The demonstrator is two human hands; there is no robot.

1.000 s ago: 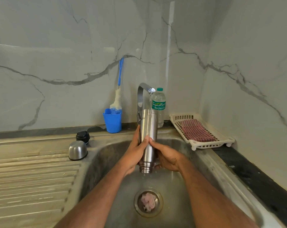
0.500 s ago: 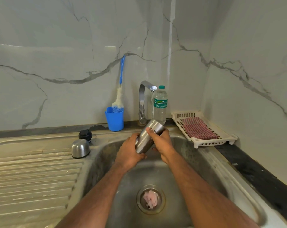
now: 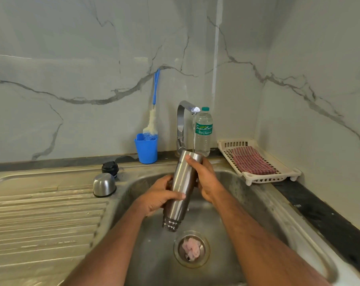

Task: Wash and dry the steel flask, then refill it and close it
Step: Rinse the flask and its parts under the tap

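The steel flask is upside down and tilted over the sink basin, its open threaded mouth pointing down toward the drain. My left hand grips its lower body near the neck. My right hand holds its upper end, close to the base. A thin stream of water runs from the tap onto the flask's base. The steel cup lid and the black stopper sit on the sink's left edge. A plastic water bottle stands behind the tap.
A blue cup holding a bottle brush stands at the wall. A white tray with a checked red cloth sits at the right. The ribbed drainboard lies left. A pink wad sits in the drain.
The flask went from upright-inverted under the tap to nearly level, then back to mouth-down and tilted. My hands shifted along it, the right one now at its base.
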